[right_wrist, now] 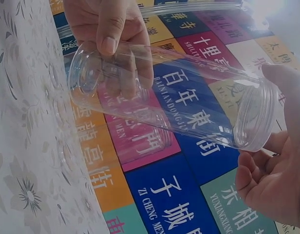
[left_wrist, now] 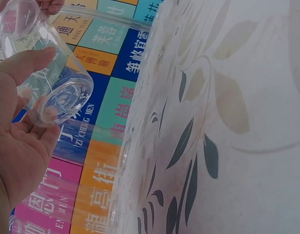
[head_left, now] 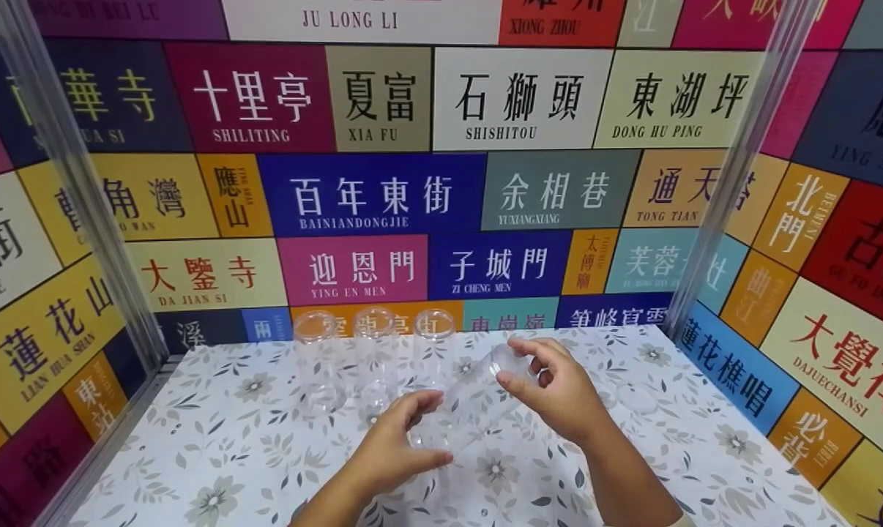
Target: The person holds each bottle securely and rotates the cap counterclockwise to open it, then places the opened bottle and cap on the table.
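A clear plastic jar (head_left: 478, 395) is held tilted above the table, its threaded mouth end (right_wrist: 254, 117) up and to the right, its round base (left_wrist: 67, 100) down and to the left. My left hand (head_left: 401, 446) grips the jar near its base, thumb on one side and fingers on the other. At the mouth end, my right hand (head_left: 559, 384) holds the rim between thumb and curled fingers. Whether a clear lid sits on that end cannot be told. Three similar clear jars, a left one (head_left: 320, 366), a middle one (head_left: 375, 362) and a right one (head_left: 434, 359), stand upright behind.
A clear round disc, like a lid (head_left: 637, 399), lies on the table right of my right hand. The tabletop (head_left: 214, 432) has a white leaf-and-flower pattern. Colourful panels with lettering (head_left: 372, 194) enclose the back and sides, with metal posts (head_left: 742, 146) at the corners.
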`<action>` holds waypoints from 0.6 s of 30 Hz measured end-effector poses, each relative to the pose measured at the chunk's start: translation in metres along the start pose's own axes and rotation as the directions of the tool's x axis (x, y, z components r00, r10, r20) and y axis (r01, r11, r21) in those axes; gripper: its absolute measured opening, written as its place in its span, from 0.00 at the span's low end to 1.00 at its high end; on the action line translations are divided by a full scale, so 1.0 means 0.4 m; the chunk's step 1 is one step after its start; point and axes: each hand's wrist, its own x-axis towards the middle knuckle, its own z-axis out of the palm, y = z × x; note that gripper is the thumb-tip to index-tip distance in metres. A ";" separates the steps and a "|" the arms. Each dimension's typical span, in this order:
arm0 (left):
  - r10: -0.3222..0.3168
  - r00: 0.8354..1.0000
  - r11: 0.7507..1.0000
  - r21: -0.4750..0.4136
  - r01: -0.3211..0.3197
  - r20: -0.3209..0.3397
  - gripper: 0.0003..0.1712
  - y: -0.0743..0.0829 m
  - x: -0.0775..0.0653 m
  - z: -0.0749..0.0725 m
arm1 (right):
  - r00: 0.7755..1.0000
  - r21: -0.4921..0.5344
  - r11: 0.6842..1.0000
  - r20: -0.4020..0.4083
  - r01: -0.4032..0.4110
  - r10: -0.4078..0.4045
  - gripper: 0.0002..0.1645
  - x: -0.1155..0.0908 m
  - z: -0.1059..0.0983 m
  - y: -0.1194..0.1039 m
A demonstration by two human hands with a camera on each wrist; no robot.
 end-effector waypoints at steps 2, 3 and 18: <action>0.003 1.000 1.000 -0.003 -0.003 0.003 0.48 -0.001 0.001 0.000 | 1.000 0.028 0.999 0.013 0.018 -0.019 0.34 -0.002 -0.003 0.000; 0.004 1.000 1.000 -0.003 -0.004 0.004 0.48 -0.001 0.001 0.001 | 0.999 0.039 0.999 0.020 0.027 -0.028 0.34 -0.002 -0.005 0.000; 0.015 1.000 1.000 -0.014 -0.015 0.007 0.47 0.001 0.000 0.002 | 0.972 0.174 0.963 0.077 0.207 -0.222 0.42 -0.006 -0.008 0.014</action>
